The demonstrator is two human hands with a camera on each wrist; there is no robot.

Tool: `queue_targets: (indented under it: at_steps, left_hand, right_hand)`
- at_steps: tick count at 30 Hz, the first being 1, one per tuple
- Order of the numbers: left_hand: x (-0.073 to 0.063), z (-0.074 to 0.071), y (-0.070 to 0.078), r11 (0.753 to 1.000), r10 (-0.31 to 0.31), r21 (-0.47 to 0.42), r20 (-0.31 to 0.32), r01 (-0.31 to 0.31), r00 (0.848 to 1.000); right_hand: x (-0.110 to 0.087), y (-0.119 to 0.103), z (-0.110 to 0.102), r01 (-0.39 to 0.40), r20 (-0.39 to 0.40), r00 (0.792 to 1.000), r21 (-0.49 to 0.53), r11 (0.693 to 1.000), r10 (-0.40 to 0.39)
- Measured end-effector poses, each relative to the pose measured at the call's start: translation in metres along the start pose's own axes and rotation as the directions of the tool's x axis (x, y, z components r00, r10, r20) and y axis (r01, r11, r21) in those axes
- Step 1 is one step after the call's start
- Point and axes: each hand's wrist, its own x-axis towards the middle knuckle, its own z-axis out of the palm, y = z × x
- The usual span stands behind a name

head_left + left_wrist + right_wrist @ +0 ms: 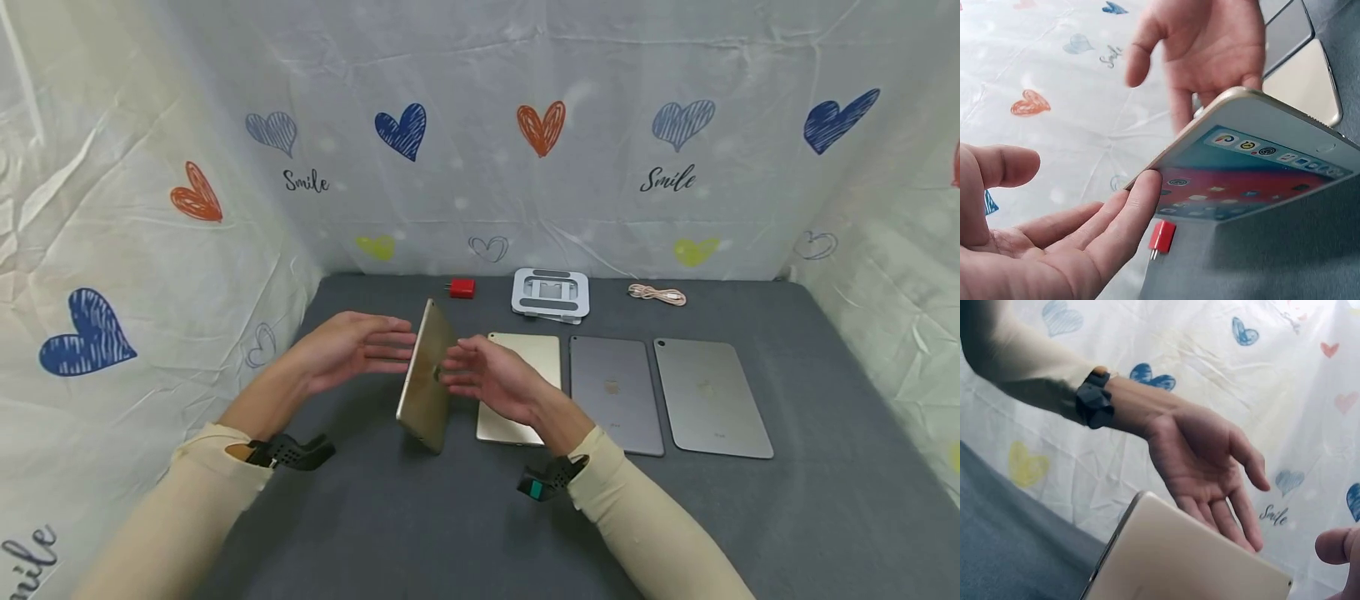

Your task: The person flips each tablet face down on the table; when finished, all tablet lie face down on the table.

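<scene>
A gold tablet [424,387] is held up on edge between the two hands, its gold back toward the right. In the left wrist view its lit screen [1254,172] shows rows of app icons. My left hand [352,352] has its fingers nearly straight, and they touch the screen side of the tablet. On the opposite side my right hand [501,382] is at the tablet's back, fingers extended and slightly bent. Whether those fingertips press on the back cannot be seen clearly. The right wrist view catches only a thumb [1335,545] of the right hand.
A gold tablet [525,354], a dark grey tablet [611,367] and a silver tablet [712,408] lie face down in a row. Behind them are a red plug adapter [462,288], a white folding stand [552,294] and a coiled cable [657,293]. Printed cloth surrounds the grey table [825,500].
</scene>
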Motion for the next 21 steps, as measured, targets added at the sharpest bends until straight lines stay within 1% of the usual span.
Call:
queue_targets:
  at_steps: [4,6,11,15,19,21]
  left_hand:
    - [-0.004,-0.009,-0.004,1.000,-0.005,0.013,-0.012,0.005,1.000]
    - [-0.005,-0.014,-0.007,0.999,-0.005,0.035,-0.015,0.005,1.000]
    - [-0.004,-0.029,-0.017,0.995,-0.031,0.092,-0.017,0.032,0.999]
    - [0.001,-0.040,-0.031,0.992,-0.086,0.090,-0.030,0.088,0.996]
    - [0.006,-0.050,-0.050,0.990,-0.129,0.055,-0.058,0.132,0.990]
    - [0.010,-0.052,-0.058,0.989,-0.144,0.032,-0.068,0.146,0.987]
  right_hand:
    - [-0.001,0.011,-0.007,-0.027,-0.027,0.999,-0.004,1.000,0.027]
    - [-0.001,0.016,-0.010,-0.040,-0.035,0.999,-0.006,0.999,0.039]
    - [-0.003,0.028,-0.017,-0.065,-0.046,0.997,0.005,0.998,0.065]
    - [-0.004,0.036,-0.020,-0.081,-0.047,0.996,0.004,0.997,0.081]
    - [-0.005,0.040,-0.021,-0.075,-0.044,0.996,-0.004,0.997,0.075]
    - [-0.005,0.041,-0.021,-0.069,-0.045,0.997,-0.005,0.998,0.068]
